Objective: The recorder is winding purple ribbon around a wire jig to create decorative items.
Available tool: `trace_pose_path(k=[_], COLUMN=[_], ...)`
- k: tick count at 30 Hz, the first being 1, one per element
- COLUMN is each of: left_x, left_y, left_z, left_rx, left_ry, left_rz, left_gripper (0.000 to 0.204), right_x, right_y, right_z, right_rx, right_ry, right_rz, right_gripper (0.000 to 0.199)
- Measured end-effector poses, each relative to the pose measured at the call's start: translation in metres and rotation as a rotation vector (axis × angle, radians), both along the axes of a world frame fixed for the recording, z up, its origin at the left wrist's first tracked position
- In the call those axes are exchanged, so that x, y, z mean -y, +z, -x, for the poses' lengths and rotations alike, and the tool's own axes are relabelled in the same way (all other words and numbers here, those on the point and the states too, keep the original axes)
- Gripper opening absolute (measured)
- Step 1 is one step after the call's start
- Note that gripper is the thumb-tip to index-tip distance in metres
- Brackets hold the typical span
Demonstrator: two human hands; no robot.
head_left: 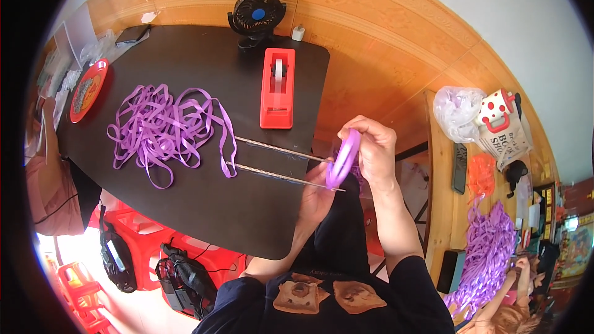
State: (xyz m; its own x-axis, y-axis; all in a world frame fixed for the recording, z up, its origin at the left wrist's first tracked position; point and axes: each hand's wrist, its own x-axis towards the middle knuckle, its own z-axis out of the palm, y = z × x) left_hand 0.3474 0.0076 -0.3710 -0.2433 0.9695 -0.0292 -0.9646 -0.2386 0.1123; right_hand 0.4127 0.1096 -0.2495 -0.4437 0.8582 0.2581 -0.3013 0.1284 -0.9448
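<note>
Two thin twisted metal rods [278,172] reach out past the right edge of the dark table. At their outer ends stands a looped band of purple ribbon [344,159]. My right hand [376,151] is closed on the top and right side of this ribbon, thumb and fingers pinching it. Below and behind the rod ends is my left hand [316,199], close against the lower part of the ribbon. Its fingers are partly hidden by the ribbon and rods, so their grip does not show. A loose heap of purple ribbon [158,127] lies on the table, left of the rods.
A red tape dispenser [277,89] and a black fan [257,15] stand on the dark table [247,222]. A red plate [89,91] lies far left. Red stools [133,222] with bags are below. At right, a wooden table [440,222] bears more purple ribbon [486,253]; other people sit at both sides.
</note>
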Motion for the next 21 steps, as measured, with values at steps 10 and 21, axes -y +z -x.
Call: trace_pose_path(k=[10,21], left_x=[-0.001,-0.011], left_y=[0.003,0.007], left_z=[0.001,0.001], left_rx=[-0.409,-0.951], left_ry=[0.112,0.399], left_rz=[0.181,0.297], left_gripper=[0.027,0.034], right_x=[-0.028,-0.012], right_y=[-0.06,-0.129], right_z=[0.008,-0.001], right_rx=[0.005,-0.132], right_ry=[0.041,0.159], right_rz=[0.545,0.737], right_gripper=[0.003,0.005])
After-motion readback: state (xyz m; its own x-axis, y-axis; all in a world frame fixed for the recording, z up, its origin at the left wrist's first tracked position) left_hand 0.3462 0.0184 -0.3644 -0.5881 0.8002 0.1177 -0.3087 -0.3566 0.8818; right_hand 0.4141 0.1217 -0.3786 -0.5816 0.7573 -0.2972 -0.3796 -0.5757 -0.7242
